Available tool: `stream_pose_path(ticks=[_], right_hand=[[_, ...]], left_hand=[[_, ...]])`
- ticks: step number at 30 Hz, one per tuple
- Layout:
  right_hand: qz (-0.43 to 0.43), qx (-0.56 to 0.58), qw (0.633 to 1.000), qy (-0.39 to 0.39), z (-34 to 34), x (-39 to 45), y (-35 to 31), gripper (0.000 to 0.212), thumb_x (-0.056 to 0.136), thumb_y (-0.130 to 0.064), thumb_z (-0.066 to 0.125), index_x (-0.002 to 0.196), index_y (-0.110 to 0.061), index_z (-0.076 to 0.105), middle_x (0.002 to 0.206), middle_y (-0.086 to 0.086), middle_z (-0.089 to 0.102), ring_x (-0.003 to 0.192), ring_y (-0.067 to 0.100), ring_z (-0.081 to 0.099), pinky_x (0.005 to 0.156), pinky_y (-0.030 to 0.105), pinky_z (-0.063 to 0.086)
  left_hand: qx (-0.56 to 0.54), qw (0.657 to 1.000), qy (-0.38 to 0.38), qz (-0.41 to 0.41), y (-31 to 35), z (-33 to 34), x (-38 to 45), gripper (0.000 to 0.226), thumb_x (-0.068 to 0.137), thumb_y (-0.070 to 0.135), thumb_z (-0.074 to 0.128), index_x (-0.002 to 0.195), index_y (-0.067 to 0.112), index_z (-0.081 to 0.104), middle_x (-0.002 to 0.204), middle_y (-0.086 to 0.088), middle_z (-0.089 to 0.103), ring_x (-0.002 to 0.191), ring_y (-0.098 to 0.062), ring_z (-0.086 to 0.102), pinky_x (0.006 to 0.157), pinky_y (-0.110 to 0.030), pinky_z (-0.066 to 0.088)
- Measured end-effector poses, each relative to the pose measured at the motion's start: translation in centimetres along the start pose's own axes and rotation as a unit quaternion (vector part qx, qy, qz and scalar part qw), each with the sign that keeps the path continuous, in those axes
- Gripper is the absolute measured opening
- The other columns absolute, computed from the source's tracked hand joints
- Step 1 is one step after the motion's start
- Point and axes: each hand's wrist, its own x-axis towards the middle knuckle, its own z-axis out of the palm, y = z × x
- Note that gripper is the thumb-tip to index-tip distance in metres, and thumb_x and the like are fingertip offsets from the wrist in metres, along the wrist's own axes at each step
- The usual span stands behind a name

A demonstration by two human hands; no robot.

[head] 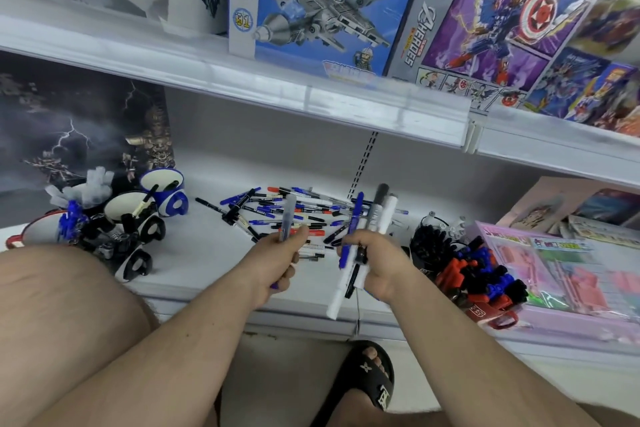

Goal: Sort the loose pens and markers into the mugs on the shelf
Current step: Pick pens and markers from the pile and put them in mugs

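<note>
A pile of loose pens and markers (291, 210) in blue, black and red lies on the white lower shelf (194, 253). My left hand (280, 258) grips a clear-capped pen (288, 218) upright in front of the pile. My right hand (372, 262) holds a bundle of pens (367, 229), blue, black and white, just right of it. Several mugs stand at the left: a blue-handled mug (166, 192), a black-handled mug (133, 213) with markers inside, and a red-rimmed mug (38, 232) with blue pens. Another mug (429, 246) at the right is packed with black pens.
A red mug (485, 288) lies at the right, full of red, blue and black markers. A pink toy box (568, 270) sits beside it. The upper shelf edge (311, 94) overhangs, carrying toy boxes. My knee (69, 295) and sandalled foot (367, 378) are below.
</note>
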Motion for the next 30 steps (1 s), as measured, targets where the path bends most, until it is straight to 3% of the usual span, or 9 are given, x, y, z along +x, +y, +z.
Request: stream_pose_path(ticks=[4, 9, 13, 17, 20, 23, 27, 29, 30], right_hand=[[-0.052, -0.246, 0.968, -0.010, 2.5, -1.8, 0.9, 0.012, 0.077, 0.005, 0.066, 0.087, -0.002, 0.068, 0.078, 0.015, 0.069, 0.068, 0.023, 0.063, 0.065, 0.033, 0.052], [-0.140, -0.478, 0.867, -0.019, 4.6, -2.8, 2.1, 0.014, 0.089, -0.009, 0.054, 0.094, -0.019, 0.063, 0.080, 0.002, 0.068, 0.077, 0.018, 0.068, 0.067, 0.032, 0.058], [-0.103, -0.506, 0.852, -0.080, 4.6, -3.3, 2.4, 0.039, 0.088, -0.001, 0.048, 0.123, -0.014, 0.058, 0.094, 0.000, 0.060, 0.091, 0.017, 0.061, 0.072, 0.028, 0.053], [-0.079, -0.557, 0.821, -0.099, 4.2, -2.8, 2.3, 0.038, 0.068, 0.000, 0.056, 0.102, -0.015, 0.050, 0.123, 0.007, 0.037, 0.117, 0.026, 0.044, 0.095, 0.044, 0.052], [-0.030, -0.440, 0.887, -0.137, 3.9, -3.5, 2.3, 0.053, 0.043, -0.015, 0.058, 0.096, -0.015, 0.056, 0.123, 0.006, 0.045, 0.121, 0.023, 0.045, 0.098, 0.047, 0.049], [-0.024, -0.325, 0.931, -0.164, 3.5, -3.3, 2.9, 0.102, 0.037, -0.035, 0.061, 0.137, -0.021, 0.047, 0.142, -0.012, 0.037, 0.139, 0.014, 0.031, 0.114, 0.042, 0.032], [-0.008, -0.044, 0.987, -0.157, 4.4, -2.9, 2.8, 0.037, 0.059, -0.024, 0.058, 0.094, -0.017, 0.048, 0.119, 0.009, 0.063, 0.113, 0.022, 0.058, 0.094, 0.036, 0.044], [-0.016, 0.069, 0.991, -0.115, 3.8, -2.8, 2.0, 0.053, 0.075, -0.022, 0.052, 0.128, -0.019, 0.053, 0.122, 0.008, 0.066, 0.119, 0.022, 0.058, 0.099, 0.035, 0.042], [-0.034, 0.086, 0.992, -0.092, 3.3, -2.5, 1.6, 0.037, 0.079, -0.022, 0.052, 0.114, -0.023, 0.062, 0.126, 0.008, 0.065, 0.125, 0.022, 0.054, 0.107, 0.037, 0.036]], left_hand=[[-0.047, 0.995, -0.085, -0.007, -0.2, 2.3, -1.0, 0.063, 0.066, 0.067, 0.070, 0.112, 0.025, 0.068, 0.092, -0.001, 0.068, 0.074, -0.012, 0.055, 0.056, -0.024, 0.040], [-0.158, 0.981, -0.089, -0.075, -1.4, 3.8, -1.1, 0.035, 0.075, 0.045, 0.077, 0.097, 0.018, 0.073, 0.092, -0.005, 0.073, 0.085, -0.020, 0.066, 0.080, -0.032, 0.051], [-0.271, 0.950, -0.105, -0.115, -2.2, 4.1, -1.2, 0.030, 0.083, 0.038, 0.071, 0.100, 0.013, 0.073, 0.090, -0.009, 0.071, 0.081, -0.023, 0.067, 0.073, -0.033, 0.053], [-0.345, 0.920, -0.152, -0.112, -3.0, 4.5, -0.5, 0.025, 0.090, 0.035, 0.062, 0.102, 0.016, 0.073, 0.105, -0.005, 0.072, 0.100, -0.019, 0.064, 0.084, -0.033, 0.050], [-0.371, 0.910, -0.153, -0.101, -3.0, 4.8, 0.2, 0.022, 0.095, 0.030, 0.050, 0.087, 0.016, 0.064, 0.090, -0.004, 0.065, 0.095, -0.015, 0.058, 0.082, -0.030, 0.043], [-0.390, 0.910, -0.120, -0.072, -3.1, 5.0, 1.2, 0.012, 0.095, 0.022, 0.045, 0.089, 0.020, 0.055, 0.100, -0.003, 0.054, 0.093, -0.011, 0.049, 0.086, -0.027, 0.038], [-0.309, 0.950, -0.036, -0.025, -2.4, 4.3, 2.2, 0.007, 0.086, 0.020, 0.063, 0.087, 0.014, 0.067, 0.079, -0.003, 0.066, 0.072, -0.015, 0.066, 0.066, -0.029, 0.050], [-0.257, 0.966, 0.027, 0.016, -1.8, 3.9, 2.2, 0.009, 0.084, 0.010, 0.061, 0.092, 0.008, 0.065, 0.072, -0.006, 0.065, 0.060, -0.016, 0.065, 0.056, -0.026, 0.049], [-0.259, 0.965, 0.041, 0.028, -1.7, 3.8, 2.4, 0.007, 0.084, 0.006, 0.059, 0.090, 0.008, 0.063, 0.069, -0.006, 0.061, 0.056, -0.015, 0.061, 0.054, -0.025, 0.048]])
